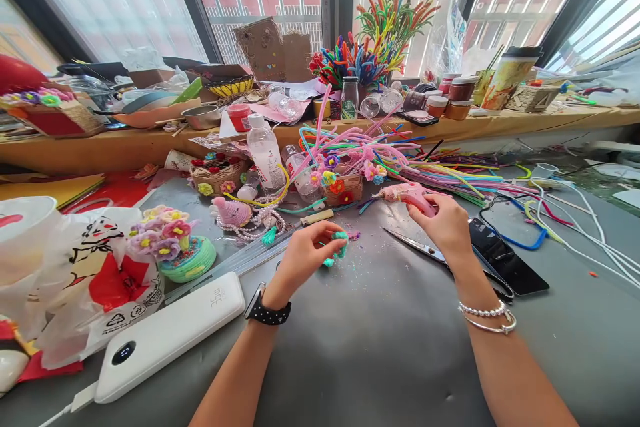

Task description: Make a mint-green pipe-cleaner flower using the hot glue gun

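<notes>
Between the fingertips of my left hand (313,248) is a small piece of green pipe cleaner (341,245), bent into a curled shape. My right hand (445,225) is closed around a pink hot glue gun (411,195), its nozzle pointing left over the tabletop. Scissors (420,245) lie just below the right hand, their blades toward the middle and the handles partly behind the wrist. A black phone (510,260) rests to the right of that wrist. Clear glue sticks (250,257) lie left of the left hand, near a flower pot made of pipe cleaners (187,258).
A white power bank (170,337) with a cable lies front left, beside a plastic bag (100,273). Behind the hands stand a plastic bottle (265,155) and a heap of pipe cleaners (450,177). White cables (595,227) trail on the right. A crowded ledge (165,149) runs along the windows.
</notes>
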The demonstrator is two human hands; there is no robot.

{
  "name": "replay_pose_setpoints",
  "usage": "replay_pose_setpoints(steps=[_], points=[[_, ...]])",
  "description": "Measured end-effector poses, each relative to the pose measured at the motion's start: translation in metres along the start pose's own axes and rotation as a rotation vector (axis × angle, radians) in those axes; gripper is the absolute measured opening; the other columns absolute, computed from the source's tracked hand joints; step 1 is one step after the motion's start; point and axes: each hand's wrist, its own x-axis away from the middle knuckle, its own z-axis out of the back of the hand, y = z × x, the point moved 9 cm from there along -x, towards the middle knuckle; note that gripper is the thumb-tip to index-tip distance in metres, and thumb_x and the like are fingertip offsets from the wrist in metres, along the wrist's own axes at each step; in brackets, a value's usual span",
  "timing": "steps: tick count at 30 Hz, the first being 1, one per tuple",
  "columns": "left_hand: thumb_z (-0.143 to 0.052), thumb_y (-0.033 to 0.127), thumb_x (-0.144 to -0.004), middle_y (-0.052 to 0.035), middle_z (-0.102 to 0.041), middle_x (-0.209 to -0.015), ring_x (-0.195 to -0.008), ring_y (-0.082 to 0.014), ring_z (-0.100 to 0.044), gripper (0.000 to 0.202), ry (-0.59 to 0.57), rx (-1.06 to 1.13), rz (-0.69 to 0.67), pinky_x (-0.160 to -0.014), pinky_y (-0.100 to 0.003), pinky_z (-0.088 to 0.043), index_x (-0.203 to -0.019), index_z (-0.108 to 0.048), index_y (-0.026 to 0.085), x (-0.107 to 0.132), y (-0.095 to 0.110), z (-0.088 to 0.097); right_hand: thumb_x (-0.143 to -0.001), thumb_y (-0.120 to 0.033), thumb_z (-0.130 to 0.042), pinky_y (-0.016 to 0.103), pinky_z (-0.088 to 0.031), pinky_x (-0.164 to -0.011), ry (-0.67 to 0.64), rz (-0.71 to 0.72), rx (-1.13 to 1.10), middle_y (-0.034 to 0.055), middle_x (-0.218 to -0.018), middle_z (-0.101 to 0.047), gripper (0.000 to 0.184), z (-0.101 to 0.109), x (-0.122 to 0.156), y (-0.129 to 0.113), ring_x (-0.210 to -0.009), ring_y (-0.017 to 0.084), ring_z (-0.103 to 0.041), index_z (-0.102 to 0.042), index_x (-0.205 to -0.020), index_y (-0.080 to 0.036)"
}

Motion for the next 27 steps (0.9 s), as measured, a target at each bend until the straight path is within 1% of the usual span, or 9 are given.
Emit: replay_pose_setpoints(steps=[2,3,5,7,10,12,17,21,27], points=[[-0.063,0.037,-0.067,-0.0018,-0.063,-0.07,-0.065,-0.0149,-0.062,0.025,0.119,0.272,0.097,-0.061,-0.026,-0.048,-0.079,-0.058,0.016,0.0,-0.009,0.013,-0.062,-0.04,-0.056,0.032,-0.04,-0.065,0.097,0.036,-0.021,0.0119,-0.085,-0.064,0.039,0.011,0.001,-0.005,-0.071,0.023,-0.055,-0.062,-0.089,-0.012],[-0.065,0.037,-0.064,-0.0017,-0.063,-0.069,-0.065,-0.0151,-0.062,0.026,0.167,0.367,0.13,-0.062,-0.026,-0.049,-0.078,-0.057,0.015,0.0,-0.013,0.018,-0.063,-0.04,-0.056,0.032,-0.04,-0.064,0.124,0.049,-0.021,0.0111,-0.081,-0.064,0.037,0.015,0.003,-0.008,-0.068,0.022,-0.053,-0.062,-0.086,-0.012],[-0.068,0.036,-0.062,-0.0015,-0.063,-0.068,-0.065,-0.0141,-0.062,0.027,0.251,0.456,0.155,-0.061,-0.024,-0.049,-0.075,-0.059,0.014,0.0,-0.019,0.025,-0.064,-0.04,-0.054,0.03,-0.039,-0.06,0.127,0.063,-0.016,0.0072,-0.068,-0.06,0.029,0.019,0.005,-0.013,-0.059,0.019,-0.049,-0.06,-0.077,-0.015],[-0.069,0.036,-0.062,-0.0015,-0.064,-0.069,-0.063,-0.0121,-0.06,0.027,0.311,0.456,0.145,-0.057,-0.022,-0.047,-0.075,-0.061,0.014,0.0,-0.022,0.03,-0.066,-0.041,-0.052,0.028,-0.037,-0.055,0.105,0.066,-0.02,0.0037,-0.06,-0.056,0.025,0.02,0.008,-0.018,-0.053,0.016,-0.045,-0.058,-0.071,-0.017],[-0.068,0.035,-0.063,-0.0017,-0.066,-0.074,-0.062,-0.0105,-0.059,0.033,0.335,0.47,0.126,-0.055,-0.02,-0.047,-0.09,-0.064,0.016,-0.001,-0.024,0.031,-0.066,-0.041,-0.052,0.027,-0.035,-0.054,0.091,0.095,-0.041,0.0019,-0.058,-0.053,0.023,0.019,0.013,-0.028,-0.051,0.015,-0.043,-0.055,-0.07,-0.018],[-0.068,0.034,-0.064,-0.003,-0.067,-0.079,-0.064,-0.0112,-0.061,0.037,0.327,0.519,0.124,-0.059,-0.021,-0.049,-0.096,-0.063,0.016,-0.001,-0.026,0.03,-0.066,-0.04,-0.053,0.027,-0.035,-0.054,0.081,0.138,-0.049,0.0014,-0.058,-0.051,0.022,0.015,0.017,-0.035,-0.051,0.015,-0.043,-0.052,-0.069,-0.018],[-0.068,0.032,-0.064,-0.0058,-0.069,-0.083,-0.074,-0.0152,-0.065,0.034,0.348,0.597,0.092,-0.072,-0.027,-0.051,-0.093,-0.063,0.014,0.0,-0.023,0.028,-0.067,-0.038,-0.054,0.026,-0.035,-0.052,0.038,0.215,-0.06,0.0028,-0.064,-0.052,0.023,0.003,0.023,-0.047,-0.056,0.017,-0.046,-0.05,-0.075,-0.017],[-0.067,0.032,-0.065,-0.0077,-0.069,-0.084,-0.079,-0.0181,-0.065,0.032,0.401,0.576,0.071,-0.074,-0.03,-0.052,-0.089,-0.064,0.012,0.002,-0.02,0.028,-0.069,-0.041,-0.054,0.027,-0.036,-0.053,0.028,0.273,-0.074,0.0042,-0.067,-0.054,0.027,-0.001,0.027,-0.053,-0.06,0.018,-0.049,-0.051,-0.08,-0.016],[-0.069,0.033,-0.063,-0.007,-0.069,-0.081,-0.078,-0.0189,-0.065,0.031,0.439,0.486,0.011,-0.073,-0.032,-0.053,-0.086,-0.064,0.013,0.004,-0.015,0.029,-0.072,-0.036,-0.052,0.026,-0.035,-0.051,0.032,0.322,-0.101,0.004,-0.068,-0.055,0.021,-0.001,0.032,-0.061,-0.057,0.016,-0.048,-0.051,-0.08,-0.017]])
